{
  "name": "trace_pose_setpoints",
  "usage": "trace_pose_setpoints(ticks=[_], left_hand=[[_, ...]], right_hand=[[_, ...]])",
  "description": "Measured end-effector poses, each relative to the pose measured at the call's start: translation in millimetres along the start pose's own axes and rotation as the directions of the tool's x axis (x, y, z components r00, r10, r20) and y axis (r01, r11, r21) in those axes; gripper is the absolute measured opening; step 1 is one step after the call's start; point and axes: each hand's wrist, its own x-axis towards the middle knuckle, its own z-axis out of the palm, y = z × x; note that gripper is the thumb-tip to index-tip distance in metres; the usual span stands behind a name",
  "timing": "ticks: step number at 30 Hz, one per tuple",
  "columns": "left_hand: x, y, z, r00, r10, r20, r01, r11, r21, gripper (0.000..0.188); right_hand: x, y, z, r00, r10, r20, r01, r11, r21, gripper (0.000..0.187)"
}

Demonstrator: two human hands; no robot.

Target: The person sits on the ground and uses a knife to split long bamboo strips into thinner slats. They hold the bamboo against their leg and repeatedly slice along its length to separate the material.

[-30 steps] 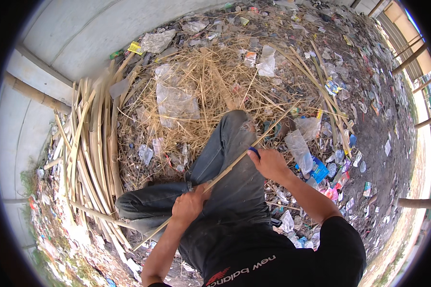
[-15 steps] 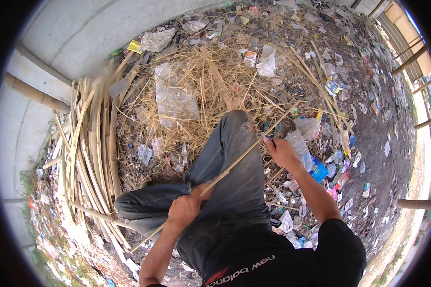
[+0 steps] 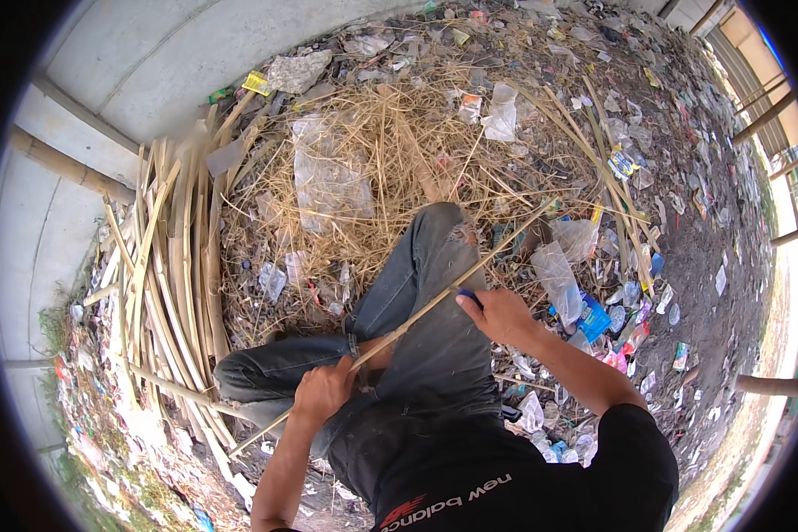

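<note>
A long, thin bamboo strip [image 3: 417,316] slants across my lap, from the lower left up to the right past my raised knee. My left hand [image 3: 324,390] is closed round its lower part, close to the folded leg. In my right hand [image 3: 505,316] is a small knife [image 3: 470,298] with a blue handle. Its short blade points toward the strip over my thigh; whether the edge touches the bamboo cannot be made out.
Split bamboo strips [image 3: 182,266] lie in a heap at my left, by a pale wall [image 3: 151,53]. Straw-like shavings [image 3: 372,133] cover the ground ahead, with a clear plastic sheet [image 3: 328,177] on them. More strips [image 3: 607,168] lie at the right among scattered litter.
My right hand and the knife have moved down and left along the strip, nearer to my left hand. The left hand has shifted slightly left and down, still gripping.
</note>
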Motion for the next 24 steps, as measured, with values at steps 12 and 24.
trace_pose_setpoints(ticks=[12, 24], left_hand=[[-88.7, -79.6, -14.9, 0.993, -0.117, -0.006, 0.117, 0.993, 0.026, 0.018], [-74.9, -79.0, -6.8, 0.997, -0.078, -0.015, 0.078, 0.997, 0.017, 0.019]], right_hand=[[46.9, 175.8, -68.5, 0.755, 0.452, -0.475, -0.32, 0.886, 0.335, 0.063], [41.3, 90.7, -27.1, 0.881, 0.307, -0.36, -0.207, 0.934, 0.29, 0.047]])
